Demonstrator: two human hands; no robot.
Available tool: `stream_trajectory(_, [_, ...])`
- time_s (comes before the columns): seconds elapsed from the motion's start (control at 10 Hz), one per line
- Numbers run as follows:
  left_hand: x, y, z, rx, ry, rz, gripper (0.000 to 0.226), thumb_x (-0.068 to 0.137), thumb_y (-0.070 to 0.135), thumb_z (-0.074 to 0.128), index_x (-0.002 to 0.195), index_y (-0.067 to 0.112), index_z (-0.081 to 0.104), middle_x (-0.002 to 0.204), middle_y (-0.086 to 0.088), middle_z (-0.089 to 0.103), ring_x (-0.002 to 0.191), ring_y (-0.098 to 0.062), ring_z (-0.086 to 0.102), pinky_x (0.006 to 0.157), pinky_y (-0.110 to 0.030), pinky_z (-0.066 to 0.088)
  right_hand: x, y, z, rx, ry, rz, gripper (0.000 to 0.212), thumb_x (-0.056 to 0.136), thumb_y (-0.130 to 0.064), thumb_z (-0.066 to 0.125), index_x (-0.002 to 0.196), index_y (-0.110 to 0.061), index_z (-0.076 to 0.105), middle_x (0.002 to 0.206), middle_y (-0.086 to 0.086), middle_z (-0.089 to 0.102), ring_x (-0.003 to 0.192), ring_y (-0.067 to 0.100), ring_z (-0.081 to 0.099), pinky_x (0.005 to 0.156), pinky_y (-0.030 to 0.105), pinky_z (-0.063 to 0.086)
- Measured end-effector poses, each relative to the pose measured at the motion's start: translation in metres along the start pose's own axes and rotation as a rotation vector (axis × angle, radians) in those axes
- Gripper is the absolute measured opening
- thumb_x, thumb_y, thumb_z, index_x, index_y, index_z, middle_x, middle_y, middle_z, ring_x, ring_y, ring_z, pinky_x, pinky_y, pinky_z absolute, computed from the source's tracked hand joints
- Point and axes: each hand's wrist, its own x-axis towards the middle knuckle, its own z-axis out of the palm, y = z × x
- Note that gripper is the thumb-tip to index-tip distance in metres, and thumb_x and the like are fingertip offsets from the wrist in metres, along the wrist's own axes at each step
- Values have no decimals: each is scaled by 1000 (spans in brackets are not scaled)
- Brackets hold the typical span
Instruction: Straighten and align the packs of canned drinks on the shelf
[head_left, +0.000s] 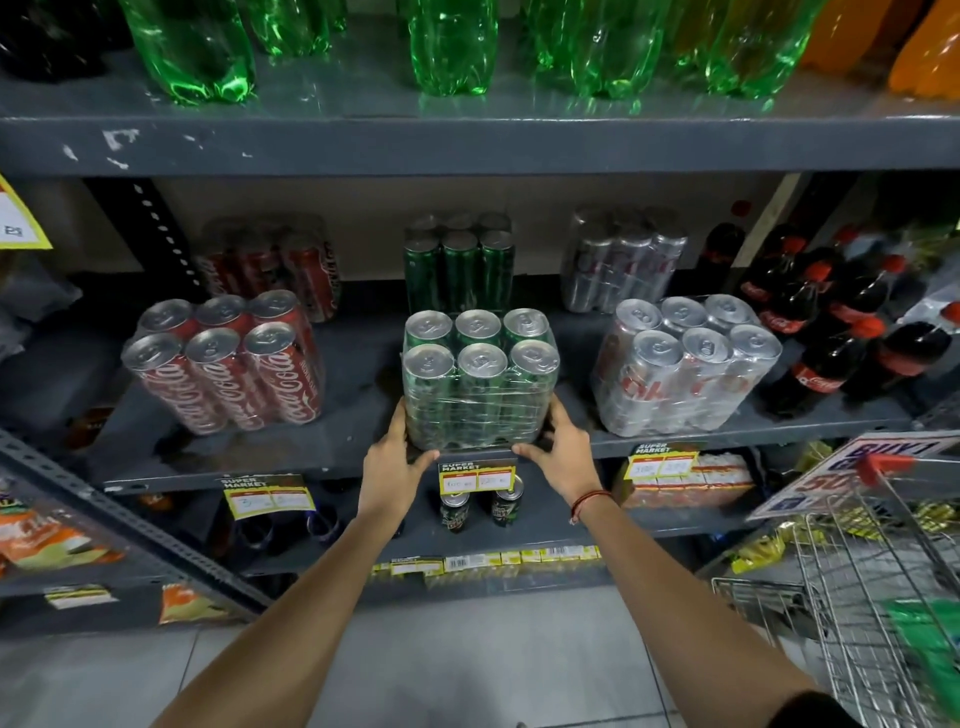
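We are gripping the green can pack (480, 379) at the grey shelf's (343, 441) front edge, left hand (397, 457) and right hand (558, 449) clasping its lower corners, between red (228, 364) and silver (685, 364) packs.

— What sits between the hands?
— A green can pack (480, 379), glossy crinkled plastic film over brushed metal lids.
— And under the grip?
— The shelf (343, 441), matt grey painted metal, scuffed; paper price tag (477, 477) below, probably laminated.
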Motion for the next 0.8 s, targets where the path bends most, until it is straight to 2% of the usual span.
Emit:
stream_trajectory(0.1, [1, 0, 1, 10, 2, -11, 85, 81, 18, 69, 148, 21, 17, 119, -11, 66, 103, -27, 64, 90, -44, 52, 0, -1, 1, 3, 3, 6, 86, 76, -4, 75, 147, -13, 26, 132, 9, 58, 121, 23, 56, 105, 33, 41])
stream_trajectory(0.2, [0, 3, 0, -22, -10, -7, 86, 80, 15, 70, 148, 19, 18, 124, -10, 63, 109, -27, 62, 95, -40, 50, -2, 1, 8, -13, 45, 11, 84, 76, -5, 75, 146, -15, 29, 133, 9, 57, 123, 24, 54, 108, 39, 41])
stream_trajectory(0.3, [-2, 5, -11, -202, -27, -62, 81, 79, 11, 71, 146, 12, 25, 135, -11, 54, 123, -23, 53, 100, -26, 40, -15, 1, 32, 12, 243, 41, 77, 76, -9, 75, 142, -13, 35, 133, 12, 52, 125, 28, 49, 107, 47, 41])
stream_trajectory(0.4, [-2, -4, -32, -279, 48, -121, 69, 80, 15, 71, 140, 9, 37, 137, -11, 52, 125, -22, 51, 101, -29, 42, -37, -15, 63, 148, 449, 95, 67, 82, -10, 70, 140, -6, 37, 132, 17, 47, 120, 31, 50, 104, 44, 42])
stream_trajectory(0.5, [-1, -32, -67, -290, 218, -175, 50, 82, 15, 70, 127, 5, 52, 128, -11, 59, 117, -24, 57, 101, -31, 43, -56, -39, 100, 225, 614, 84, 52, 86, -9, 64, 133, -5, 44, 126, 18, 48, 112, 33, 52, 96, 42, 45])
stream_trajectory(0.6, [2, -67, -107, -257, 412, -265, 26, 80, 6, 67, 105, 7, 63, 113, -15, 67, 108, -31, 62, 97, -44, 47, -64, -67, 140, 224, 589, -48, 41, 85, -6, 63, 124, -7, 51, 116, 12, 51, 96, 25, 54, 85, 22, 45])
stream_trajectory(0.7, [5, -97, -138, -280, 552, -334, 22, 78, -3, 62, 92, 12, 55, 104, -21, 63, 99, -37, 61, 89, -49, 51, -66, -100, 172, 227, 447, -162, 40, 85, -9, 64, 123, -11, 52, 110, 3, 47, 87, 17, 51, 78, 26, 49])
stream_trajectory(0.8, [17, -115, -166, -281, 582, -383, 37, 76, -4, 64, 108, 5, 49, 117, -23, 51, 100, -33, 57, 88, -45, 48, -36, -130, 193, 216, 243, -130, 52, 82, -13, 69, 129, -11, 47, 119, 3, 44, 104, 22, 52, 88, 44, 51])
